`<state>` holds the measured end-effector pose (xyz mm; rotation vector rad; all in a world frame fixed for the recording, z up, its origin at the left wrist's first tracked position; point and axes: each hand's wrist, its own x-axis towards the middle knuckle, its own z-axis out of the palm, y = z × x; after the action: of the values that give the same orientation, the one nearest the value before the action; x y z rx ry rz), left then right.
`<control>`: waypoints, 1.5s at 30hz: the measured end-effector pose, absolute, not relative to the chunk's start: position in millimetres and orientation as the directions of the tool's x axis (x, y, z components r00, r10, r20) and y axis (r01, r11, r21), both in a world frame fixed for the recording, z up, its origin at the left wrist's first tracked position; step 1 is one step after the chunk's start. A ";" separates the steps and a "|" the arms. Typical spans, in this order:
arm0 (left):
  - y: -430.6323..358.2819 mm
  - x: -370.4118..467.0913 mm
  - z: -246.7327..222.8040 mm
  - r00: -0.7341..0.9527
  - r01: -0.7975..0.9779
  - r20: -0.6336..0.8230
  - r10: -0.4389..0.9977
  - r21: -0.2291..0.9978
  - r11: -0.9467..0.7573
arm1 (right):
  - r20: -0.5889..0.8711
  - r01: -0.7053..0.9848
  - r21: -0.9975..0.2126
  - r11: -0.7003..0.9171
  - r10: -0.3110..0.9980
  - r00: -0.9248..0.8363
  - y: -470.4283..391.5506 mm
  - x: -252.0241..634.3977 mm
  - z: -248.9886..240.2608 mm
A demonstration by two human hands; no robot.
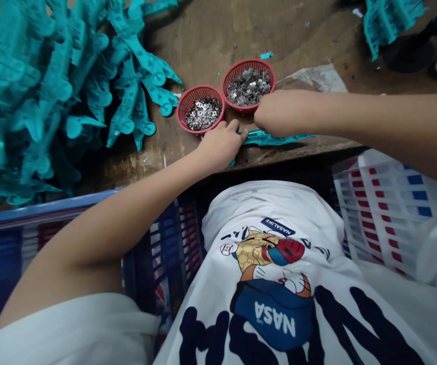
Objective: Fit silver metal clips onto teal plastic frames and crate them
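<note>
Teal part (273, 138) at two o'clock from view centre

It lies near the bench's (203, 40) edge. The left hand's (221, 144) fingers curl over its left end, holding it; the right hand's (273, 112) are hidden, so their grip cannot be told. From it, red baskets (200, 92) sit at ten and eleven.

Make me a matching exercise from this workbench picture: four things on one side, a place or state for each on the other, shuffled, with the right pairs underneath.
Things
1. Turquoise heap
2. Red baskets
3. Single turquoise part
4. White slotted basket

Places or states
A. By the left hand and right hand, near the table edge
B. Below the tabletop, at the picture's right
C. Piled at the picture's left
D. Holding small shiny pieces

Pairs: 1-C, 2-D, 3-A, 4-B
</note>
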<state>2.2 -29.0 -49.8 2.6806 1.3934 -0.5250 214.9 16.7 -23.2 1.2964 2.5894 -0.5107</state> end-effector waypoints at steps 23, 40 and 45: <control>-21.8 -4.0 -48.7 0.538 0.830 -0.271 0.798 0.004 -0.558 | 0.121 0.623 -0.617 0.481 0.840 -0.528 41.7 239.5 -24.5; -11.1 -11.4 -63.2 0.594 0.804 -0.209 0.777 0.198 -0.561 | -0.017 0.730 -0.386 0.563 0.787 -0.616 49.1 244.2 -43.3; -18.9 -8.4 -62.7 0.599 0.800 -0.215 0.771 0.147 -0.581 | -0.235 0.831 -0.041 0.555 0.803 -0.548 44.7 239.8 -22.3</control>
<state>-8.4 -18.9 -62.7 2.5991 1.2984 -0.1870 239.8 44.7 -22.3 1.3816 2.5993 -0.2180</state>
